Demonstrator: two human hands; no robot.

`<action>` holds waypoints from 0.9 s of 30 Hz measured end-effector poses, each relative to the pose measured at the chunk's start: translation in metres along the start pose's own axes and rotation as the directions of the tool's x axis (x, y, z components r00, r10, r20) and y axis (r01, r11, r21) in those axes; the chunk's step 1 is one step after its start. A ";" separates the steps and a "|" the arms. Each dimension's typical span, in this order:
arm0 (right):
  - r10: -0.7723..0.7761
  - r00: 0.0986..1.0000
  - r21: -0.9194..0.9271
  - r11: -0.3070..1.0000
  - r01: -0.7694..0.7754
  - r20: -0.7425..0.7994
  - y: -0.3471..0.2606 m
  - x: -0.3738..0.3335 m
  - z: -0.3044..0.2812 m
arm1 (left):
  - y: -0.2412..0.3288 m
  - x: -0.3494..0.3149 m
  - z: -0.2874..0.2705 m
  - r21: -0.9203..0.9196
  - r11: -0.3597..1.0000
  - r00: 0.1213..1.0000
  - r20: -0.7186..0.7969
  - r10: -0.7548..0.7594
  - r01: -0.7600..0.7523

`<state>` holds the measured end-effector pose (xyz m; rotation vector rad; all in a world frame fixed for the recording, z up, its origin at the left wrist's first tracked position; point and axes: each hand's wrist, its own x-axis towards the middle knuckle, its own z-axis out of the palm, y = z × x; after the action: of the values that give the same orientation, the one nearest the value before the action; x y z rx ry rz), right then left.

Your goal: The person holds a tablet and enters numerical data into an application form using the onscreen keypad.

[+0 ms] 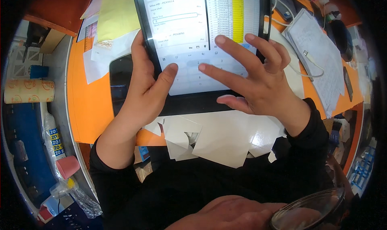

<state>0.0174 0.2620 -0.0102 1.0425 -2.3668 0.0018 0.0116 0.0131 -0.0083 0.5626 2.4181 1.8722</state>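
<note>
Orange desk (86, 113) | tablet (199, 42) | black-framed, lit | split screen (187, 8) above keypad (189, 77)

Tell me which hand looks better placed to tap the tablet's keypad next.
Likely the right hand: its index finger reaches over the on-screen keypad, while the left hand holds the tablet by its left side.

Clock from view centre: passable lane over bare orange tabletop (88, 113), 9 o'clock. Blockers: tablet (181, 12), 12; yellow paper (119, 14), 11; cable (305, 53) over paper stack (322, 77), 2; flat white sheets (221, 139), 4–7.
</note>
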 end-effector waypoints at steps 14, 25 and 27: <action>-0.161 0.975 0.316 0.927 0.203 -0.153 0.027 -0.002 -0.024 | 0.009 0.001 -0.006 0.093 0.996 0.998 0.069 -0.007 0.001; -0.168 0.979 0.319 0.927 0.196 -0.111 0.028 -0.004 -0.022 | 0.011 0.003 -0.004 0.034 0.999 0.998 0.034 -0.043 0.042; -0.164 0.981 0.312 0.931 0.189 -0.102 0.028 -0.004 -0.022 | 0.012 0.003 -0.003 0.034 0.998 0.998 0.025 -0.058 0.057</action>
<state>0.0109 0.2886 0.0126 1.3809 -2.2431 0.3650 0.0112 0.0137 0.0048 0.5101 2.4266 1.7946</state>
